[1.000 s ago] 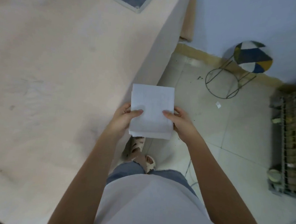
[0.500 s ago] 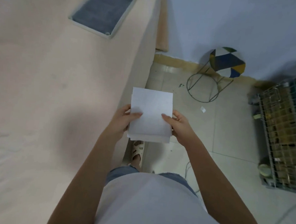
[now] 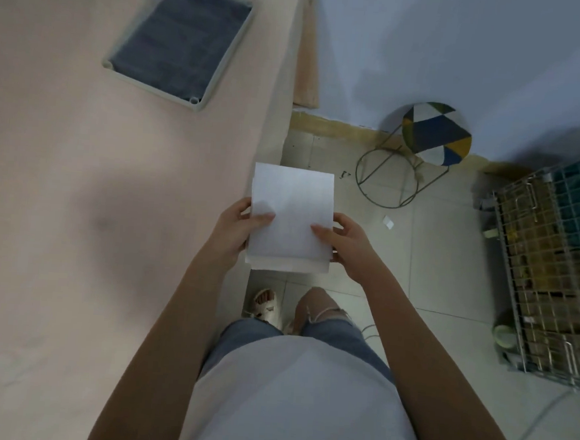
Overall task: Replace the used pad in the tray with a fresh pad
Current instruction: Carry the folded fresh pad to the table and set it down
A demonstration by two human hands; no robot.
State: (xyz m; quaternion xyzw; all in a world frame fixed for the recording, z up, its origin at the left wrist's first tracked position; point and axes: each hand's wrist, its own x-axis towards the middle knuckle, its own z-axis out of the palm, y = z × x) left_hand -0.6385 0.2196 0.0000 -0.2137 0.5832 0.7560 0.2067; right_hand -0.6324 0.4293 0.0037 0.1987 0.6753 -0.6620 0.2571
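A: What do we hold at the centre of the frame?

B: A folded white pad [image 3: 290, 216]. We have it by both side edges. Our left hand [image 3: 235, 228] grips the left edge, thumb lying on top of the sheet and the other fingers curled underneath. Our right hand [image 3: 347, 244] does the same on the right edge, thumb on top, fingers wrapped below.

A: And the tray?

B: In the upper left of the frame, well apart from our hands. The tray [image 3: 154, 85] is pale and rectangular, lying on the pink surface [image 3: 59, 203], and a dark blue-grey pad [image 3: 181, 37] fills it.

A: What do we see on the right of the frame?

B: A tiled floor [image 3: 433, 264]. On it stands a wire-legged stool [image 3: 435, 133] with a patchwork round seat, near the blue wall [image 3: 465, 43]. At the right edge is a wire cage [image 3: 552, 272]. A small white scrap [image 3: 388, 222] lies on the tiles between the stool and our right hand.

A: And below the folded sheet?

B: Our sandalled foot [image 3: 267, 307], jeans and a light shirt.
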